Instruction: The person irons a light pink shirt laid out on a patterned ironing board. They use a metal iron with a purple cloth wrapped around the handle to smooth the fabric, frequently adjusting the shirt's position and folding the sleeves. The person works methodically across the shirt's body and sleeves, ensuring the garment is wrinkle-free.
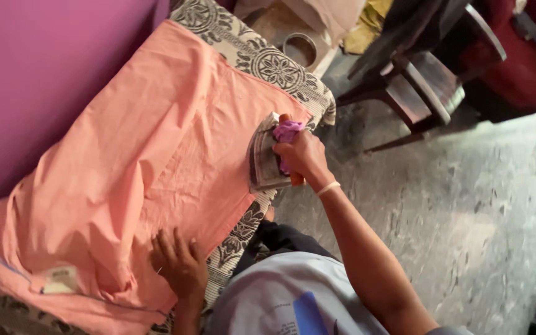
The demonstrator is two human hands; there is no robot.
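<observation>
A salmon-pink garment (131, 149) lies spread flat over a table covered with a black-and-white patterned cloth (262, 59). My right hand (304, 155) grips the handle of a heavy metal iron (263, 158) through a purple rag (288, 130); the iron rests at the garment's right edge. My left hand (180, 263) lies flat, fingers spread, on the near part of the garment, holding it down. A pale label (60, 280) shows on the fabric at the lower left.
A purple wall (38, 68) runs along the table's left side. A dark wooden chair (423, 80) stands on the grey concrete floor (466, 211) to the right. A round metal vessel (299, 49) sits beyond the table's far end.
</observation>
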